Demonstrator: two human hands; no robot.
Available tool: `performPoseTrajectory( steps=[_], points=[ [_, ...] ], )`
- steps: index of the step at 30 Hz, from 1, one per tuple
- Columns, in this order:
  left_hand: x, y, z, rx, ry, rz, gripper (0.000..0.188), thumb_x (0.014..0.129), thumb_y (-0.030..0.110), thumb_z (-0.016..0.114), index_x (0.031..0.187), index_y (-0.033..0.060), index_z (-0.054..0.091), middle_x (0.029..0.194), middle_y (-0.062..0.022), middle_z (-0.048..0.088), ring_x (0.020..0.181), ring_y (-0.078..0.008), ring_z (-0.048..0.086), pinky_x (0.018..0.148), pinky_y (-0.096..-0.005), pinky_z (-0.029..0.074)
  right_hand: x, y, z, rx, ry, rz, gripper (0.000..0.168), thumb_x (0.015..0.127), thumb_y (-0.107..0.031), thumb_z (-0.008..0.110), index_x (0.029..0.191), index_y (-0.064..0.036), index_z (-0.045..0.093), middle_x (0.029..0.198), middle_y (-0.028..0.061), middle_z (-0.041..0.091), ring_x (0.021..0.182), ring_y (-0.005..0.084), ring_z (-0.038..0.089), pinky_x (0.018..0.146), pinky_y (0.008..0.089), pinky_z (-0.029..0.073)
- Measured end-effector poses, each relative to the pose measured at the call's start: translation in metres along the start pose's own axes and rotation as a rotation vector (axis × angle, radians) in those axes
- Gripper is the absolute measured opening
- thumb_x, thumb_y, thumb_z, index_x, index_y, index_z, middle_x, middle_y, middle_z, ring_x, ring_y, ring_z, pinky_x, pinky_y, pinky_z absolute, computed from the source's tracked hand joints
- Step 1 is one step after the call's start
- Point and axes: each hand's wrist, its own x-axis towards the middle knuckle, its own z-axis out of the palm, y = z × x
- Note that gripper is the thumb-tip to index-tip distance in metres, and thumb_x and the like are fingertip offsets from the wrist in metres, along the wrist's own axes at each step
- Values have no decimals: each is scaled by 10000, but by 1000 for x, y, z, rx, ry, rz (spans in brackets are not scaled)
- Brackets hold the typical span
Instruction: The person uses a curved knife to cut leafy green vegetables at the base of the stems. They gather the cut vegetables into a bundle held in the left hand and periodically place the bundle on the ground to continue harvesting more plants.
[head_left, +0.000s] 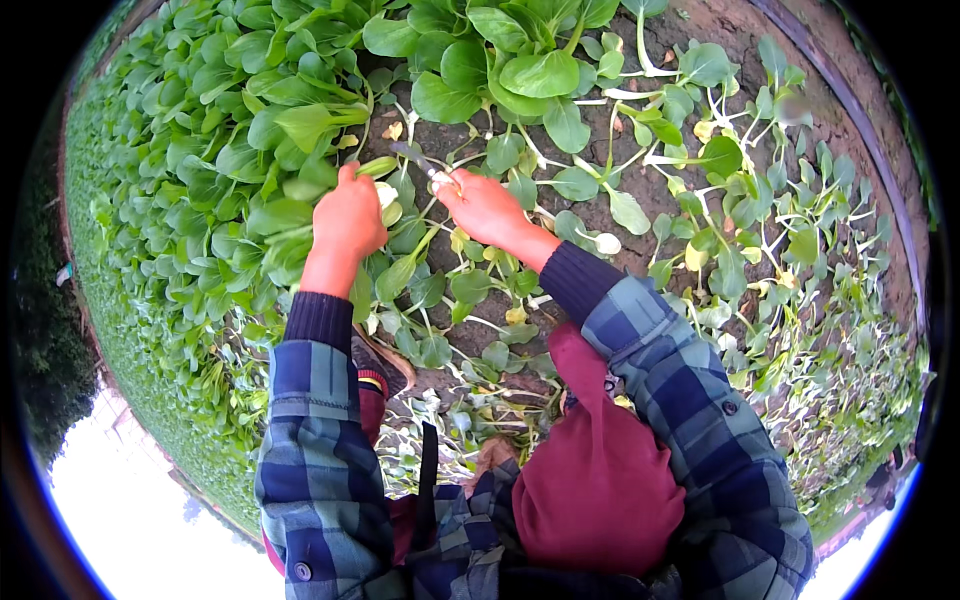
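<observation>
My left hand (349, 214) is closed around a leafy green plant (281, 221) that looks like bok choy. Its leaves spread to the left, partly blurred, and a pale stem base (386, 195) shows at the right of my fist. In my right hand (484, 210) is a small knife (412, 157), its blade angled up and to the left over the soil. The two hands are a short way apart, and the blade touches no stem that I can make out. Much of the knife's handle is hidden in my fingers.
Dense standing greens (202, 165) fill the left side. A bunch of large-leaved greens (517, 64) lies ahead. Loose trimmed leaves (720, 255) litter the brown soil (637, 240) on the right, bordered by a dark curved strip (862, 112). My shoe (382, 364) and maroon-clad knee (600, 480) are below.
</observation>
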Motion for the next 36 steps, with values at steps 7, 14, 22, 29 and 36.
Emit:
performPoseTrajectory(
  steps=[7,14,22,29,36],
  points=[
    [-22,0,26,-305,163,-63,483,689,51,700,1158,-7,598,1416,-143,488,992,-365,670,846,-442,549,-1,4,3,-68,-15,44,459,952,-434,448,1077,-16,591,960,237,686,918,435,651,813,530,494],
    [-29,3,33,-358,166,-106,567,644,89,759,1184,11,604,1449,-138,452,1024,-349,663,874,-423,542,-1,0,0,-75,-36,57,443,949,-421,460,1089,-21,588,966,235,687,929,429,654,822,524,501],
    [-32,7,40,-413,164,-141,626,634,93,762,1229,9,591,1432,-133,465,1066,-342,647,901,-416,532,3,-10,8,-217,-7,42,420,945,-422,494,1116,-54,602,954,207,692,903,406,662,802,511,513],
    [-51,5,32,-525,328,-68,633,617,70,754,1219,-17,575,1366,-164,514,1153,-346,595,970,-404,497,-9,0,-14,-55,-28,0,446,921,-437,586,1167,-64,578,873,154,678,776,314,656,706,437,507],
    [-109,61,4,-1175,205,211,686,605,52,763,1268,38,585,1355,-176,506,1284,-288,499,1096,-384,388,-54,2,-21,914,155,-196,464,800,-183,832,1164,-35,585,849,-41,590,629,7,476,530,184,396]
  ],
)
